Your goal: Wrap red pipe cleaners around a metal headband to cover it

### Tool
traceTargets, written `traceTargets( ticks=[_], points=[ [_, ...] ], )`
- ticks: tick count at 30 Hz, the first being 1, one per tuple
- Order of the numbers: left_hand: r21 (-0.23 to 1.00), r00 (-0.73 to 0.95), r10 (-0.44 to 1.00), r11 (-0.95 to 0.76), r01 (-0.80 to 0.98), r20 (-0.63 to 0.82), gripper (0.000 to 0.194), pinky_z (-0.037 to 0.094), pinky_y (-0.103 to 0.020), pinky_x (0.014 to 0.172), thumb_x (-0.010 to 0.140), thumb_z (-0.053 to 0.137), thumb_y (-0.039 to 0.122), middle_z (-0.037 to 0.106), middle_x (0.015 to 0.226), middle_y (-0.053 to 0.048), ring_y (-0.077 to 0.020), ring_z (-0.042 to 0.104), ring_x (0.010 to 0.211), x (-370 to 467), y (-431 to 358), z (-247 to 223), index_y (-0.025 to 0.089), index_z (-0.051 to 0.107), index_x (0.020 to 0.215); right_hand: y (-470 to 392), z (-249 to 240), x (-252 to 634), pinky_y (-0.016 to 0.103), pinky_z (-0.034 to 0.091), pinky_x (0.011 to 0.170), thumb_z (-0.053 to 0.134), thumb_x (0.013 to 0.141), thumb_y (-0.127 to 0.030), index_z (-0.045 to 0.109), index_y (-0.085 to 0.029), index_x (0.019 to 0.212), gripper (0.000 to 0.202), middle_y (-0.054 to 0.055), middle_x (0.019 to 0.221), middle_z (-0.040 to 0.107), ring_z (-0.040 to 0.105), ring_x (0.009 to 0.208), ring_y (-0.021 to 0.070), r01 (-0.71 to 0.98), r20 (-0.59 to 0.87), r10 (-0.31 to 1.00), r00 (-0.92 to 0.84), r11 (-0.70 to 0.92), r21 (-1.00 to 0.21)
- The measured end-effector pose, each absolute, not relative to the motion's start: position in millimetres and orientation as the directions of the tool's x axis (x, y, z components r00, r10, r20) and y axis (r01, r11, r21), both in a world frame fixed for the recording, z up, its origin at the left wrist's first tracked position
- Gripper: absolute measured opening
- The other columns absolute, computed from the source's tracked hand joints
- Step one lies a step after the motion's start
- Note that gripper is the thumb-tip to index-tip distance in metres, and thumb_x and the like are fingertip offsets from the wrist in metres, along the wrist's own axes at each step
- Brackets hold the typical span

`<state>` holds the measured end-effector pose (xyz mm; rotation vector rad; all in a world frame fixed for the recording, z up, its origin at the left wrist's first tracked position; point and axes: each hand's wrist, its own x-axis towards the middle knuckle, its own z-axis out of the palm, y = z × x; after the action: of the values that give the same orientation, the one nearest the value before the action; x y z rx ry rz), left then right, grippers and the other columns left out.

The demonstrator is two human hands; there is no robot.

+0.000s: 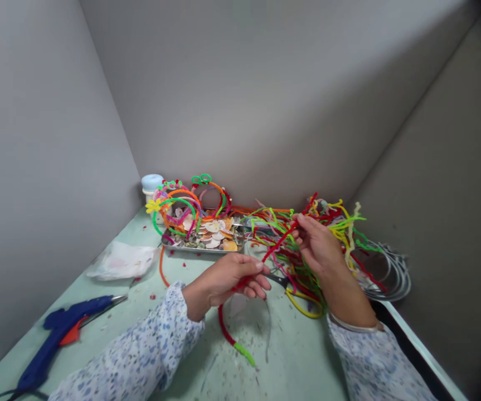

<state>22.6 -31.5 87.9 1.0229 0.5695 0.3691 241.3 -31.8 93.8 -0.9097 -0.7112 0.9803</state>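
My left hand (pixel 240 275) is closed round the top of a thin headband (pixel 226 332), which hangs over the table. One side of it is wrapped in red with a bright green end; its other side looks bare and grey. From my left hand a red pipe cleaner (pixel 280 243) slants up to my right hand (pixel 316 245), pinched there between thumb and fingers. My left fingers hide the spot where it meets the headband. Behind both hands lies a tangled pile of coloured pipe cleaners (pixel 273 220).
Finished-looking colourful headbands (pixel 176 192) rest on a metal tray (pixel 198 249) of shells. Scissors with yellow-edged handles (pixel 307 313) lie under the pile. At left are a blue glue gun (pixel 62 323) and a plastic bag (pixel 125 260). Bare hoops (pixel 397 275) lie at right.
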Motion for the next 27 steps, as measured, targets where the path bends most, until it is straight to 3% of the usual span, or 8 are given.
traceTargets(
  ticks=[6,13,19,27],
  points=[
    [0.892,0.774,0.592,0.445,-0.082,-0.224,0.020,0.046,-0.019,0.053,0.079,0.066,0.029,0.068,0.068,-0.007,-0.0093,0.062,0.052,27,-36,88,0.010,0.060,0.081,-26,87,243,0.011,0.042,0.037,0.078,0.063,-0.024,0.068,-0.018,0.072,0.015,-0.004,0.061,0.062,0.052,0.046,0.0043,-0.466,0.055,0.884,0.464,0.297,-0.834],
    [0.881,0.809,0.521,0.473,-0.008,-0.272,0.033,0.048,-0.022,0.060,0.083,0.059,0.041,0.071,0.086,-0.015,-0.0124,0.066,0.063,20,-31,93,0.009,0.061,0.085,-26,87,246,0.013,0.044,0.039,0.078,0.063,-0.022,0.067,-0.018,0.072,0.015,-0.004,0.064,0.064,0.053,0.048,0.0045,-0.470,0.060,0.870,0.490,0.322,-0.822],
    [0.886,0.797,0.527,0.463,0.021,-0.294,0.023,0.047,-0.020,0.058,0.077,0.068,0.031,0.071,0.083,-0.010,-0.0102,0.065,0.062,17,-27,93,0.012,0.057,0.083,-28,92,253,0.012,0.040,0.035,0.078,0.062,-0.023,0.067,-0.017,0.071,0.016,-0.004,0.059,0.062,0.052,0.044,0.0038,-0.436,0.075,0.845,0.529,0.346,-0.831],
    [0.932,0.778,0.587,0.362,-0.006,-0.223,0.024,0.046,-0.020,0.056,0.078,0.066,0.033,0.070,0.081,-0.010,-0.0109,0.065,0.061,16,-22,88,0.012,0.057,0.083,-28,92,254,0.010,0.040,0.035,0.079,0.060,-0.020,0.068,-0.016,0.073,0.017,-0.004,0.062,0.064,0.053,0.045,0.0030,-0.488,0.040,0.829,0.558,0.366,-0.792]
  ],
)
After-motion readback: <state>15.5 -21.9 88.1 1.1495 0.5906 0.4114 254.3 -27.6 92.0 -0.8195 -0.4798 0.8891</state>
